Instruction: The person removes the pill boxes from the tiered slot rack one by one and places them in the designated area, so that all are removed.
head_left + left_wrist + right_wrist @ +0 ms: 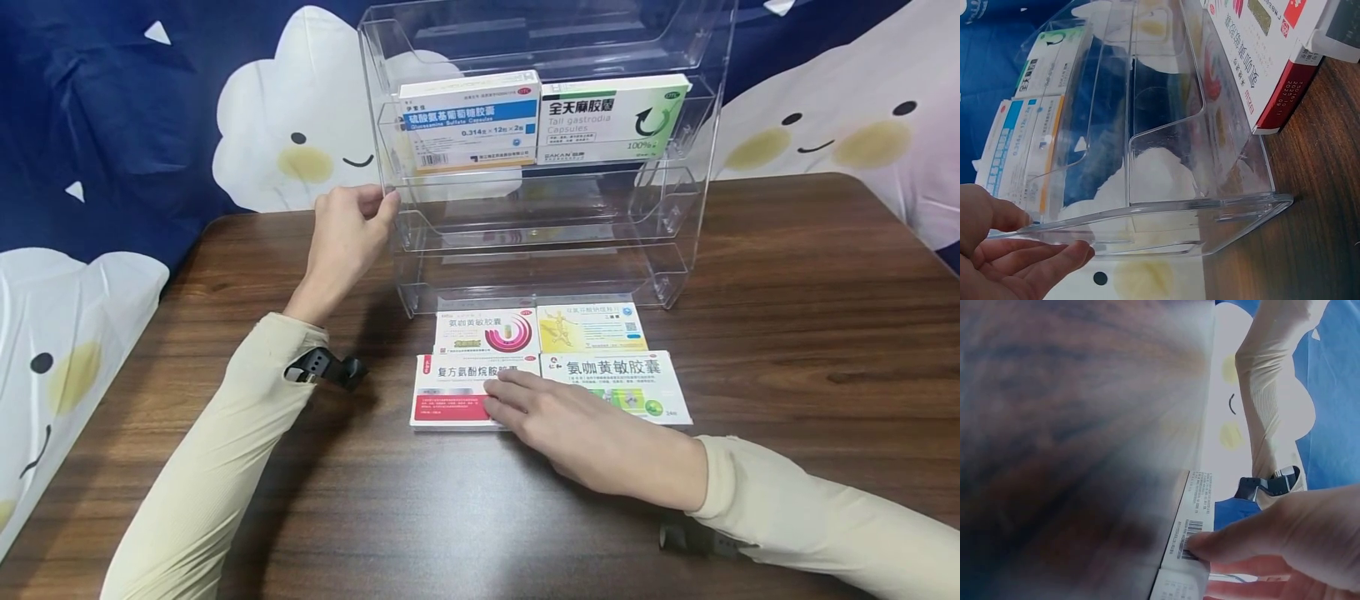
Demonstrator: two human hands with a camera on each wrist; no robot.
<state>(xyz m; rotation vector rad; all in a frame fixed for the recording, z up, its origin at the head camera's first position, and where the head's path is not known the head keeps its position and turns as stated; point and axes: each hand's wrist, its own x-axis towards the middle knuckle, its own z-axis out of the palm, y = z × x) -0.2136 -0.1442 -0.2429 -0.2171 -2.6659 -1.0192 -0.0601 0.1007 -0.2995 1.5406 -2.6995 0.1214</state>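
Note:
My left hand pinches the left side panel of a clear plastic display rack; in the left wrist view its thumb and fingers lie on opposite faces of the panel. My right hand rests with extended fingers on a red-and-white medicine box, its thumb against the barcoded side. A white-and-green medicine box lies beside it, partly hidden by that hand. Behind lie a white box with a pink ring and a white-and-yellow box.
A blue-and-white capsule box and a white-and-green capsule box stand side by side on a rack tier. The rack stands on a brown wooden table. A blue cloth with white clouds hangs behind.

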